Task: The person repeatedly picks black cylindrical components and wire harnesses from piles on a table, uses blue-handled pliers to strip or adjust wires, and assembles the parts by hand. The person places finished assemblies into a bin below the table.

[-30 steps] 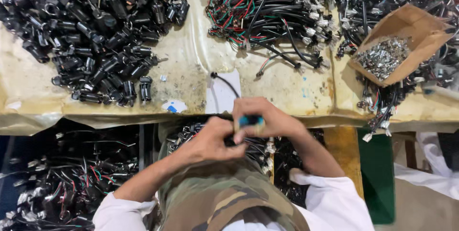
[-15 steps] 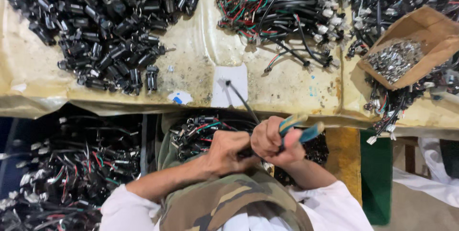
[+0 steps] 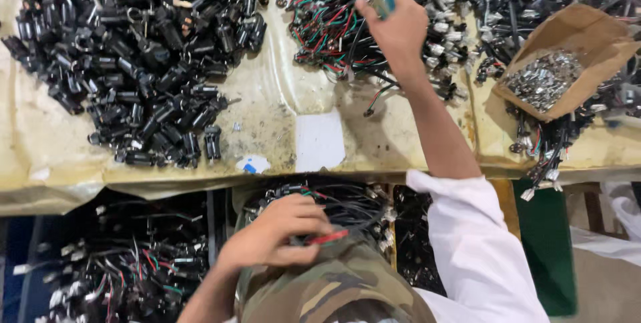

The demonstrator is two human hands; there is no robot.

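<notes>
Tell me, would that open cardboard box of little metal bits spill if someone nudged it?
Probably. The cardboard box lies tilted with its mouth open, so the loose metal bits could slide out. It likely feels heavy for its size, and its thin flaps look bendy.

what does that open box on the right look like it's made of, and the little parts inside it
The open box looks like plain brown cardboard: matte, with bent, creased flaps. The small parts heaped inside seem to be bare metal, silvery and glinting under the light, though they are too small to tell their exact kind.
</notes>
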